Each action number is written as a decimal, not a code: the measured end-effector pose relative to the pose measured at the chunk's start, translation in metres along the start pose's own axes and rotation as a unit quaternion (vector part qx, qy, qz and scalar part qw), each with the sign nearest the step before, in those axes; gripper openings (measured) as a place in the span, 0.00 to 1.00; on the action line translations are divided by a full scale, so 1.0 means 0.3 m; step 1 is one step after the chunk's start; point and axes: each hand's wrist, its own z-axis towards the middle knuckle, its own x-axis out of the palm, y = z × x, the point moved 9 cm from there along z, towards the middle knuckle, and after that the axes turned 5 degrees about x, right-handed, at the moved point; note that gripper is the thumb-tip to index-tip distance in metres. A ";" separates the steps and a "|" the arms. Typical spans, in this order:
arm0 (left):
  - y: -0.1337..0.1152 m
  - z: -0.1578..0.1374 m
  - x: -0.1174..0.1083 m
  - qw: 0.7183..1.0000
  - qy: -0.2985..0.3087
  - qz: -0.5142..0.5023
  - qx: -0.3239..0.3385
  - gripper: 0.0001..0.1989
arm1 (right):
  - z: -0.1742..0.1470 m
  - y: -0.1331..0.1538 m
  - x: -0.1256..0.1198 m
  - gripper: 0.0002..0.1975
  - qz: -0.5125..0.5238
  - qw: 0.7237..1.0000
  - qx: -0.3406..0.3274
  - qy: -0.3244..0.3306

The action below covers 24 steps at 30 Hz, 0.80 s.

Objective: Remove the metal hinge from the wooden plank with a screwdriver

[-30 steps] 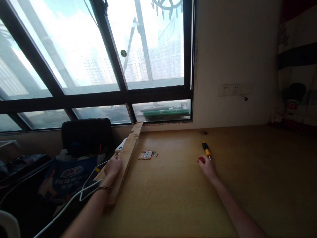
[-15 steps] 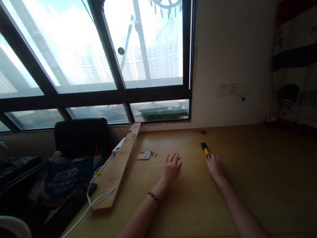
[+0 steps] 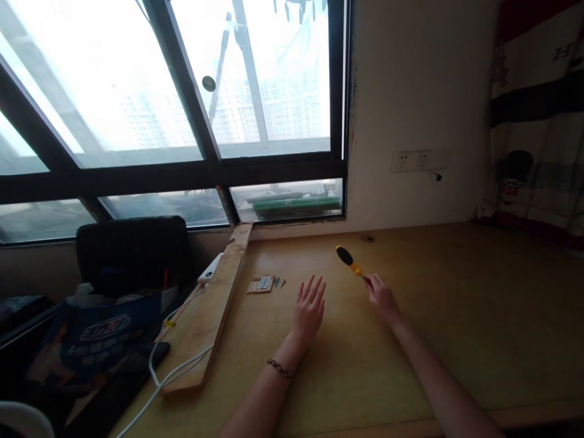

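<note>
Holding a screwdriver (image 3: 349,261) by its shaft, your right hand (image 3: 380,298) has its fingers closed on it, handle raised over the table (image 3: 456,316).

Just left, your left hand (image 3: 309,306) lies flat, fingers spread; further left sit the hinge (image 3: 261,283) with screws (image 3: 277,282), then the plank (image 3: 214,310).

1. Screwdriver (image 3: 349,260): black and yellow handle.
2. Table (image 3: 456,316): yellowish-brown, plain.
3. Plank (image 3: 207,322): pale raw wood.
4. Cable (image 3: 168,380): white.
5. Bag (image 3: 98,331): dark blue, white lettering.
6. Chair back (image 3: 132,249): black.
7. Window frame (image 3: 205,173): black.
8. Curtain (image 3: 538,115): cream with dark stripes.
9. Bracelet (image 3: 279,368): dark.
</note>
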 end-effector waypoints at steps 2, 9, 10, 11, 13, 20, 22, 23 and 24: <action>0.002 0.004 -0.022 0.999 -0.010 0.031 -0.016 0.26 | -0.032 0.110 0.023 0.13 -0.019 0.996 -0.071 0.042; 0.056 -0.004 -0.051 0.993 -0.018 0.090 -0.069 0.21 | -0.122 0.288 0.088 0.14 -0.077 0.968 -0.203 0.125; 0.066 -0.007 -0.049 0.993 -0.016 0.088 -0.075 0.19 | -0.123 0.292 0.088 0.14 -0.087 0.966 -0.208 0.124; 0.074 -0.009 -0.044 0.993 -0.010 0.083 -0.078 0.17 | -0.121 0.292 0.085 0.14 -0.095 0.966 -0.208 0.121; 0.083 -0.011 -0.032 0.995 0.007 0.070 -0.077 0.15 | -0.109 0.283 0.072 0.13 -0.100 0.969 -0.194 0.111; 0.096 -0.015 -0.020 0.992 0.030 0.005 -0.122 0.14 | -0.058 0.213 -0.089 0.14 -0.005 0.991 -0.094 -0.090; 0.095 -0.019 -0.013 0.988 0.037 -0.032 -0.149 0.16 | -0.062 0.166 -0.132 0.21 0.051 0.984 -0.028 -0.170; 0.095 -0.023 -0.006 0.984 0.041 -0.054 -0.168 0.17 | -0.065 0.141 -0.136 0.24 0.086 0.978 0.007 -0.190; 0.096 -0.029 0.003 0.977 0.047 -0.079 -0.193 0.18 | -0.065 0.117 -0.121 0.25 0.130 0.973 0.044 -0.185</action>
